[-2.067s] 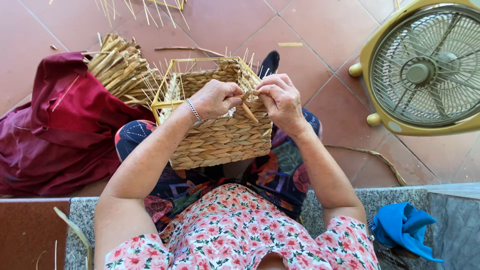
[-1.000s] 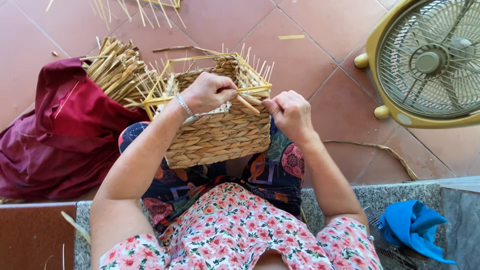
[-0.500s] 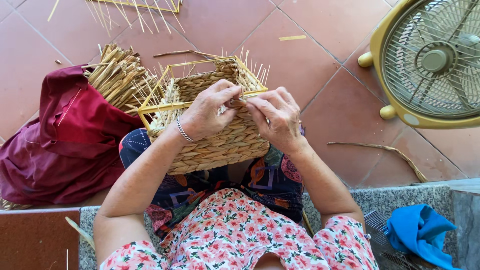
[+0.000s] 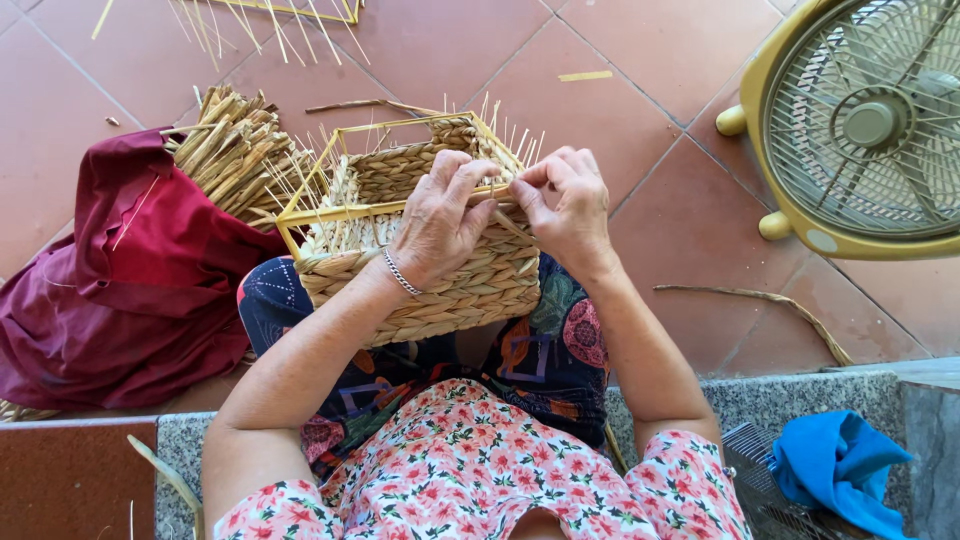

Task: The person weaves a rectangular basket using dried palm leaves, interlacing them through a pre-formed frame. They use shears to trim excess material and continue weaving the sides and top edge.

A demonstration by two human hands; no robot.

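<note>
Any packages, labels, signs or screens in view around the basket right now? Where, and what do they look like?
None show: only the woven basket on the lap under both hands, a maroon cloth with straw bundle at left, a yellow fan at right, and a blue cloth lower right.

Floor (image 4: 640, 120): square terracotta tiles with pale grout lines, evenly daylit. A yellow-framed fan (image 4: 860, 130) with a wire grille lies at the upper right. A grey speckled stone ledge (image 4: 800, 400) runs along the bottom edge. Loose straw strands (image 4: 760, 300) lie scattered on the tiles.
</note>
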